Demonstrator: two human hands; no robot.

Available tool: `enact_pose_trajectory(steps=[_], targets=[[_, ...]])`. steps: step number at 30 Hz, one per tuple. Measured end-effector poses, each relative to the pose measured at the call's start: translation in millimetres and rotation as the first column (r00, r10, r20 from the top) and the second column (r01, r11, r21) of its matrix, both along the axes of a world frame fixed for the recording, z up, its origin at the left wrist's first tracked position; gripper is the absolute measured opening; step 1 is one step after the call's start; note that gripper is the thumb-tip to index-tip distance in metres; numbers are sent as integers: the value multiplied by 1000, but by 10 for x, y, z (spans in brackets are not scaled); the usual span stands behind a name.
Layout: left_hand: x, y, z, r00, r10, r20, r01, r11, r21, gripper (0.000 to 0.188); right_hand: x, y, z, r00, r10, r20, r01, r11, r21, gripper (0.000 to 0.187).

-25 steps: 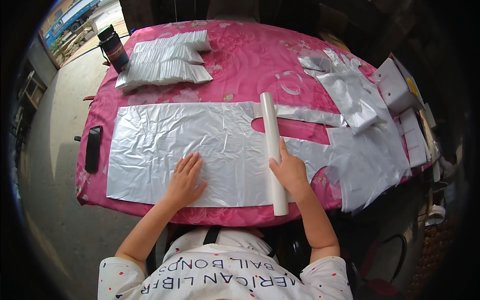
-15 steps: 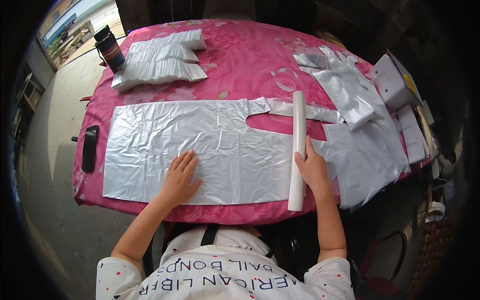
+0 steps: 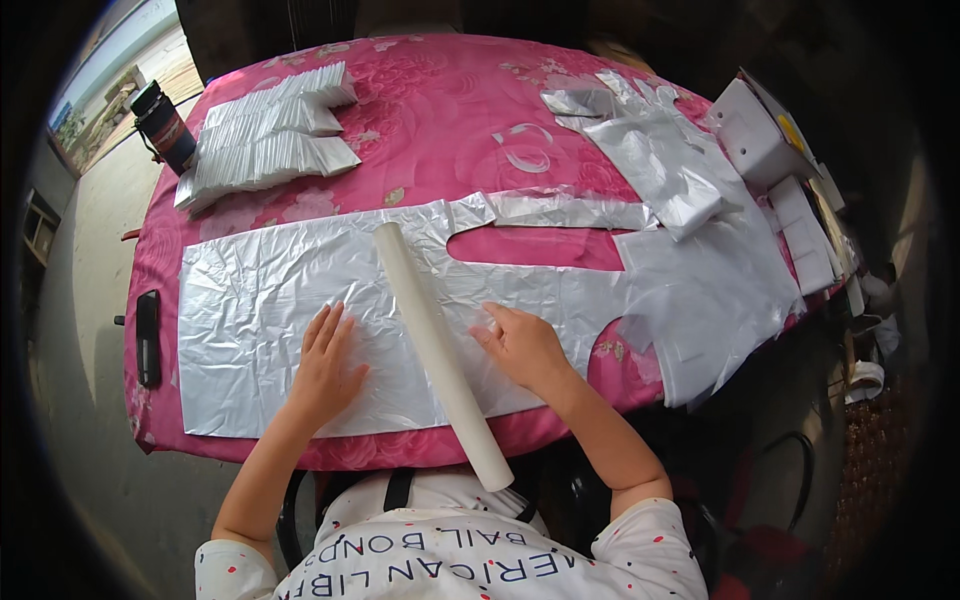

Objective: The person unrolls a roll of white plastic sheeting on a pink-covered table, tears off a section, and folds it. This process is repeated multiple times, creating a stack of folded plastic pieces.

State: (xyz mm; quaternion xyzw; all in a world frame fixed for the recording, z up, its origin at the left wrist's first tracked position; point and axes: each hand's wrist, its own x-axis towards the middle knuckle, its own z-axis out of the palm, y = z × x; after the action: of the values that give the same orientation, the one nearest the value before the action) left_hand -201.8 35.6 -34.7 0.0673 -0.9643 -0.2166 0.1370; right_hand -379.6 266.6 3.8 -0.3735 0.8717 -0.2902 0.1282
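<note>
so the white tube point(image 3: 438, 352) that was way over right a moment ago has rolled back left to the middle of the silver sheet point(image 3: 300, 300), my right hand point(image 3: 522, 345) open just beside it, left hand point(image 3: 325, 362) flat pinning the sheet.

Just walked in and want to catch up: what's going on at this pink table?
A person is working a silver plastic bag spread flat on the pink floral tablecloth. The left hand presses flat on the bag, and the right hand rests on it beside a white tube that lies diagonally across the bag, its near end past the table edge. A stack of folded bags sits at the far left, and loose ones lie to the right.
</note>
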Motion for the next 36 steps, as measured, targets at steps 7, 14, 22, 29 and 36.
enact_pose_trajectory(steps=[7,14,22,29,36], targets=[[35,-70,13,999,15,-34,-15,1000,9,64,-1509,598,-189,838,-493,-234,466,870,-164,22],[-30,-139,55,995,47,-91,-45,999,23,63,-2341,819,-346,665,-477,-575,497,857,-136,26],[-246,-129,209,985,36,-169,-31,999,29,61,-1990,258,-92,730,-506,-460,342,853,-394,10],[-340,-101,209,969,48,-241,-35,998,59,59,-403,-575,240,804,539,-252,-593,698,-401,16],[-240,-237,-37,962,179,-209,-150,978,147,55,-1305,-717,63,997,-1,-83,-28,937,-348,20]])
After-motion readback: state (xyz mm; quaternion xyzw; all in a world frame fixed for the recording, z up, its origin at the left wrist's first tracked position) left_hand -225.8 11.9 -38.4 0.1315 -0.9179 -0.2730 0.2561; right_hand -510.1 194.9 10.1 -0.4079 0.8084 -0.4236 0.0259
